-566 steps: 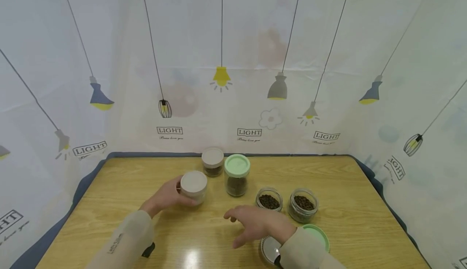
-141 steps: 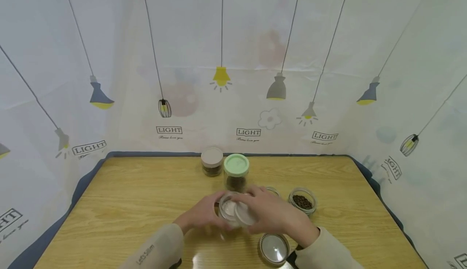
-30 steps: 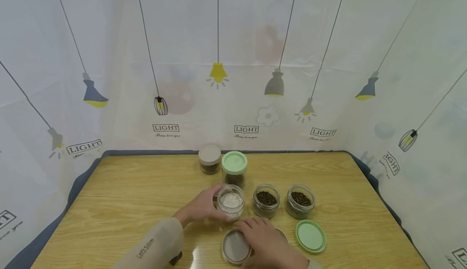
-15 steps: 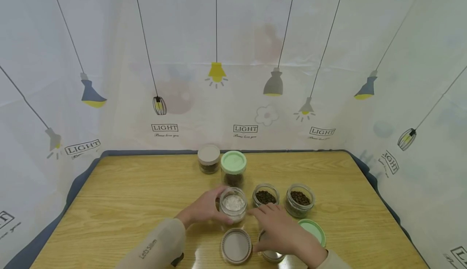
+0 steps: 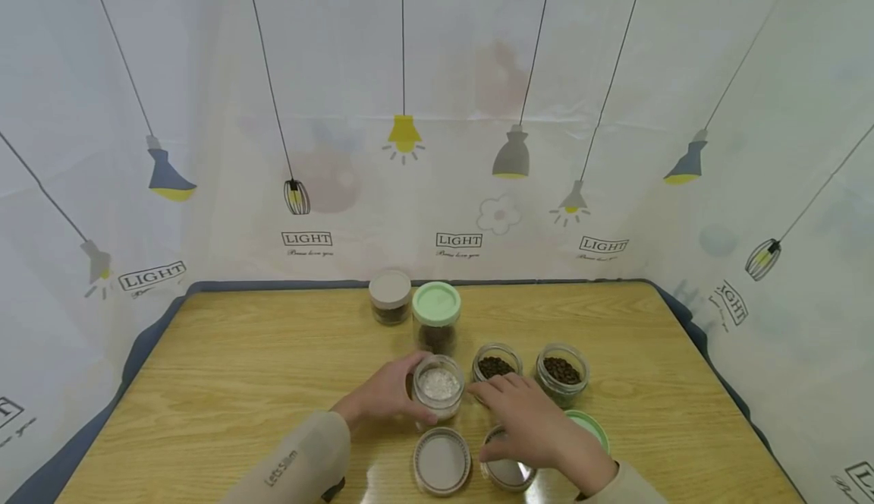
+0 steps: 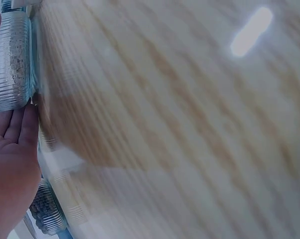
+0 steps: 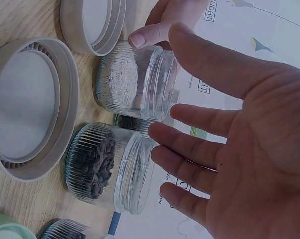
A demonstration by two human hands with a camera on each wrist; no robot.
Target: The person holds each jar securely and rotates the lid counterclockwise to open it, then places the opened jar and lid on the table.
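Observation:
My left hand (image 5: 385, 396) curves its thumb and fingers round an uncovered glass jar (image 5: 438, 389) of white granular stuff, near the table's middle. In the right wrist view the thumb lies against the ribbed wall of that jar (image 7: 121, 77). My right hand (image 7: 234, 134) holds nothing, its fingers spread and loosely bent. In the head view this right hand (image 5: 529, 422) is just right of the white-filled jar, partly covering an open jar of dark beans (image 5: 495, 363) and a beige lid (image 5: 508, 475). Another beige lid (image 5: 442, 461) lies underside up before the held jar.
A second open bean jar (image 5: 562, 373) stands to the right, with a green lid (image 5: 595, 426) nearer me. Behind are a green-lidded jar (image 5: 437, 305) and a beige-lidded jar (image 5: 390, 291). A printed cloth (image 5: 369, 246) walls the wooden table (image 5: 259, 352).
The left hand brought a lidded jar from the left; the right took off its lid, laid it on the table and let go, then moved up and right. The jar shifted slightly right and nearer.

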